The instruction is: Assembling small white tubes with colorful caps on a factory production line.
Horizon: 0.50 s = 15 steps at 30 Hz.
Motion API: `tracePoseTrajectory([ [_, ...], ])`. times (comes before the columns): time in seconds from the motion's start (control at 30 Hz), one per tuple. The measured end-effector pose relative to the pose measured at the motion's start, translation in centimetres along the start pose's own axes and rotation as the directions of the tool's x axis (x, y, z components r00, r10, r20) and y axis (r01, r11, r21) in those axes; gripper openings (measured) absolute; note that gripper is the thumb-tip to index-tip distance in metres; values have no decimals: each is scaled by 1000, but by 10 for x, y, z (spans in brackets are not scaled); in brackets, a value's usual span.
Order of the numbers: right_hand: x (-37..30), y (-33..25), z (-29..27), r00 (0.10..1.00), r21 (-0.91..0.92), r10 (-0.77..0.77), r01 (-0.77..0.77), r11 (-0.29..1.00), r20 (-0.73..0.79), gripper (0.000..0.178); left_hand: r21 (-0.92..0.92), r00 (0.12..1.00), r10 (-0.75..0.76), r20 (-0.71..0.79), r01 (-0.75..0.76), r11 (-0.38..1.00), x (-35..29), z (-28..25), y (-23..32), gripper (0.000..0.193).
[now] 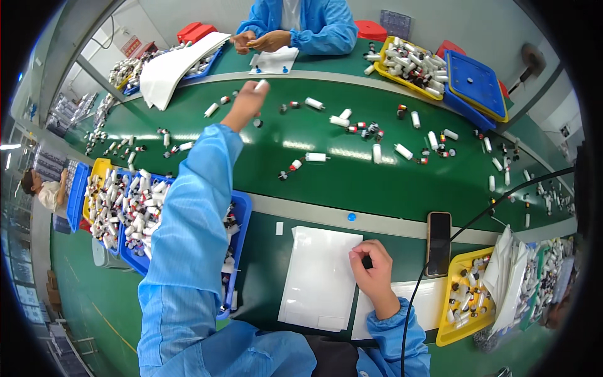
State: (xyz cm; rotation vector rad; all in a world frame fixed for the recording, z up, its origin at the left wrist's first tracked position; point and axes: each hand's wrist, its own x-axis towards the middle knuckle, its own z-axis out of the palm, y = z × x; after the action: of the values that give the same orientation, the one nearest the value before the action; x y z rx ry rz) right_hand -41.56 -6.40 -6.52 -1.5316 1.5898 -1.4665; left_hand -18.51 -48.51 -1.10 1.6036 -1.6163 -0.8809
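My left hand (247, 105) reaches far out over the green work surface (370, 188), its fingers closed round a small white cylinder (262, 85) whose end shows past the fingertips. Beneath and around that hand lie loose white cylinders and small dark, red-banded pieces, among them a white cylinder (211, 110) to its left and another white cylinder (314, 103) to its right. My right hand (373, 270) rests at the right edge of a stack of white sheets (320, 276), fingers curled in. Whatever those fingers hold, if anything, is hidden.
Blue tray (246, 210) and yellow tray (100, 164), full of white cylinders, stand left. A phone (438, 244), a yellow tray (447, 327) and a black cable (411, 301) are right. Across the surface sits a co-worker (323, 25), near another filled yellow tray (380, 68).
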Motion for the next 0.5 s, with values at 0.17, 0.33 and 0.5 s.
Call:
tracePoseTrajectory([
  [0.17, 4, -8, -5, 999, -4, -17, 17, 1000, 33, 12, 389, 981, 162, 102, -189, 902, 27, 79, -9, 43],
  [0.33, 3, 3, -2, 999, 59, -24, 22, 998, 36, 10, 536, 932, -70, 356, -142, 832, 26, 104, 17, 43],
  [0.5, -1, 6, -9, 998, -30, -24, 26, 999, 64, 8, 223, 753, -321, 575, 233, 947, -18, 128, 77, 52],
])
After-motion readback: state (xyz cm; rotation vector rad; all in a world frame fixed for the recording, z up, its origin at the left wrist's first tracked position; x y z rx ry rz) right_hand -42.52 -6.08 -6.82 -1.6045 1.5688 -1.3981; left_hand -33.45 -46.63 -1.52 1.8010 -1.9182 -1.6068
